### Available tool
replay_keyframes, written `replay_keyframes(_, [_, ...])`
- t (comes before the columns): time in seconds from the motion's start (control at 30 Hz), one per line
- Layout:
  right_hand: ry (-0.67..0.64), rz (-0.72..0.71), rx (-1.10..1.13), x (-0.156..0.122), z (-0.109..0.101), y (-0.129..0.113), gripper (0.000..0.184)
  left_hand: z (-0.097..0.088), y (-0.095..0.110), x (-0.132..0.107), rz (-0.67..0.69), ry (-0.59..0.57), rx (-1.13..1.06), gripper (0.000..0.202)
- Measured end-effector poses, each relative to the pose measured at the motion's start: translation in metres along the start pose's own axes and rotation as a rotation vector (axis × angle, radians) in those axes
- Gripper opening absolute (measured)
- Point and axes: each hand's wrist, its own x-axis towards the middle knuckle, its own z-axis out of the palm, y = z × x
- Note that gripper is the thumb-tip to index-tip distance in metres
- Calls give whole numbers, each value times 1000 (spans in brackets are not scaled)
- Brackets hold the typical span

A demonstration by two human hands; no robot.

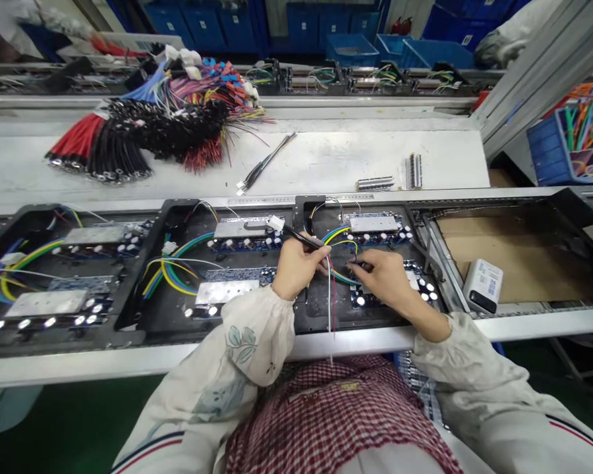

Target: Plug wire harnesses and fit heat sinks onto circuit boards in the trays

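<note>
My left hand (300, 264) is closed around a black-sleeved cable (299, 235) whose white connector (276, 224) points up to the left. Loose white and red wires hang below that hand over the front rail. With fingertips pinched together, my right hand (383, 273) grips a thin dark wire just right of the left hand; its end is hidden by the fingers. Both hands are above a black housing (321, 316) that holds two circuit boards with silver plates, the upper one (374, 224) in plain sight. Yellow, blue and green wires (337, 236) curve between the hands.
More black housings (143, 289) with boards stand to the left. Wire bundles (168, 125) lie on the white bench behind, near a few loose cables (267, 161) and small strips (414, 172). At right are a white power bank (483, 286) on cardboard and a blue bin (556, 148).
</note>
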Motion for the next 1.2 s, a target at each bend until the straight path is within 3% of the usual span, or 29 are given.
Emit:
replay_keyframes(0.77, [-38,14,-25,0,-1,-5,9,0,2,-1,17,-22,-9,18])
replay_keyframes(1.0, [-89,108,75,3,-3,-7,8,-1,2,-2,1,-20,-9,21])
replay_keyframes(1.2, [-5,78,-20,1,-1,-4,10,-1,1,-1,-3,-29,-11,20])
